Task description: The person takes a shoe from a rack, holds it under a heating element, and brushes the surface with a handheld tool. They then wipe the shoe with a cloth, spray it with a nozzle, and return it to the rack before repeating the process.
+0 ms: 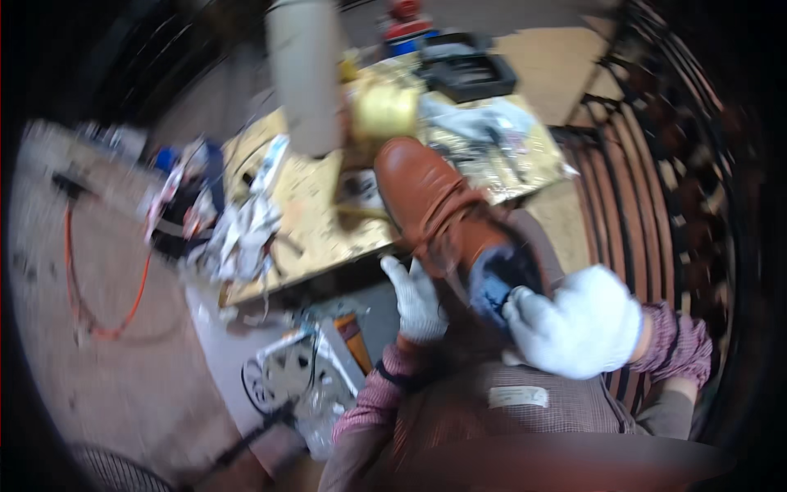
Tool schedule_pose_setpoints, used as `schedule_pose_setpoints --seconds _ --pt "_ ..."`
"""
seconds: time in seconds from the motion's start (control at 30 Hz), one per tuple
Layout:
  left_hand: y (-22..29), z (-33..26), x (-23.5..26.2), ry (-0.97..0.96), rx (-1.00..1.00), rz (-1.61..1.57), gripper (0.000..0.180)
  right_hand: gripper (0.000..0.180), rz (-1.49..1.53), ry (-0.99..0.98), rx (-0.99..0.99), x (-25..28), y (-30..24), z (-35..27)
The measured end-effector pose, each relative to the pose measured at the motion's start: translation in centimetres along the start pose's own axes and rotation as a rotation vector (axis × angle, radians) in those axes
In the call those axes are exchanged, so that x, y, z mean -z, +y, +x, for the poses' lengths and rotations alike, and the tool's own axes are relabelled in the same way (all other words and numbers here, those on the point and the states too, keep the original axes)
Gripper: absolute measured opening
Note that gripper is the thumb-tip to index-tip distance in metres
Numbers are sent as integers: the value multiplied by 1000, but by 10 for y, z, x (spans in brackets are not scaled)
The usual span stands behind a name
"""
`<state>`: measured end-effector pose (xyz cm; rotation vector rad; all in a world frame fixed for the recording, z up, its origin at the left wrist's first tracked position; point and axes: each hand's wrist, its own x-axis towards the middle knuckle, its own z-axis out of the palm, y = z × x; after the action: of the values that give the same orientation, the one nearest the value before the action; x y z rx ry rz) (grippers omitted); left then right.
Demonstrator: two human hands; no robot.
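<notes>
A: Head view. Main item and position?

B: Brown shoe (430,189), mid-frame, toe to the upper left, opening to the lower right. Laces (449,215) cross the upper; inside of the opening reads blue and black.

A: State of the hands?

B: Both white-gloved. Right hand (578,324): fingers curled narrow, closed on the edge of the shoe's opening. Left hand (422,303): just beside the shoe's left flank, thumb spread wide of the fingers. Whether it touches the shoe, cannot tell.

A: Shoe relative to the desk (316,201)?

B: Toe overlaps the yellowish desk top in this view. Height above it not determinable.

A: Items there?

B: Yellow roll (385,111) just beyond the toe. Pale cylinder (305,78) to the left of the roll, blurred. Black tray (471,78) toward the far side, crumpled greyish sheet (488,123) nearer. Rumpled scraps (246,230) at the left end.

A: Surroundings?

B: Orange cord (106,333) in a loop, far left. Slatted rack (623,197) on the right. Person wears checked sleeves (676,344); white label (518,397) on the brown cloth (459,418) over the lap.
</notes>
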<state>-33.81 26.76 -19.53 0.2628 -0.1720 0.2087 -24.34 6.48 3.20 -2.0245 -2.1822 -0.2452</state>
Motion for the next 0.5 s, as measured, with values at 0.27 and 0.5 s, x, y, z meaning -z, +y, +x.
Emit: schedule_pose_setpoints --seconds 0.27,0.5 --pt "62 -14 63 223 -364 225 81 44 395 174 66 -72 26 44" --pt "110 44 125 284 -488 347 82 43 336 148 -441 -84 47 -20"
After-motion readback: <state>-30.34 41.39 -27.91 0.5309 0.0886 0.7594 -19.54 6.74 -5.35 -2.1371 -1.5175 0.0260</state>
